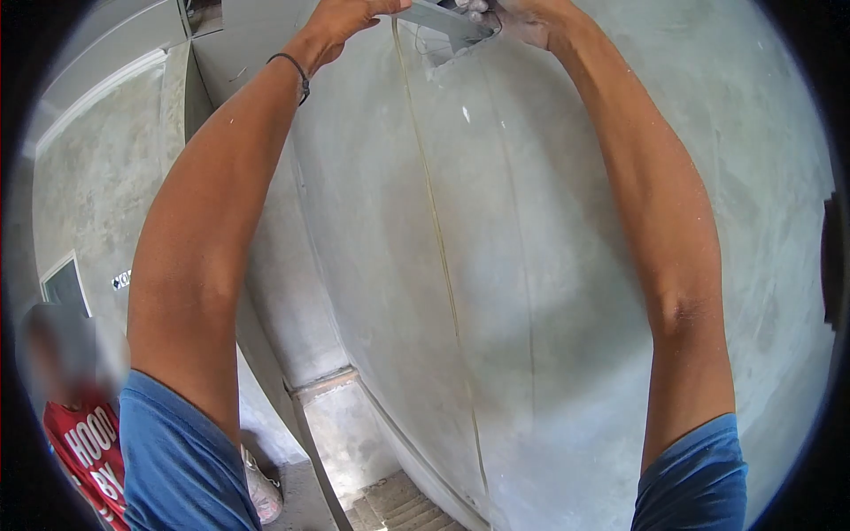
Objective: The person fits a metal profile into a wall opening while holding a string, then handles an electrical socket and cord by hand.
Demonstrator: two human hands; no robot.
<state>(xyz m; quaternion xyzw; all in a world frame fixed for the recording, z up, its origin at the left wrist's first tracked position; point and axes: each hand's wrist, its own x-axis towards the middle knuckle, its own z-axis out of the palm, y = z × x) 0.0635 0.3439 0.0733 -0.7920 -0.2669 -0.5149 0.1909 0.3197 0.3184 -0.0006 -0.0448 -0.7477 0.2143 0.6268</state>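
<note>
Both arms reach up to the top edge of the view. My left hand [350, 19] is closed on the left end of a flat grey panel [447, 25], its thumb along the edge. Close to the panel's right end is my right hand [529, 19]; its fingers are partly cut off by the frame and blurred, so their grip does not show. Between the hands, thin dark wires and a whitish crumpled bit [474, 7] show beside a rough-edged opening in the wall [438, 55]. From near the panel a thin yellowish cord [434, 208] hangs down the wall.
The grey plastered wall [575, 380] fills the middle and right. Below lie steps [403, 506] and a ledge [328, 380]. A person in a red shirt [84, 442] is at lower left. A dark object [830, 261] juts in at the right edge.
</note>
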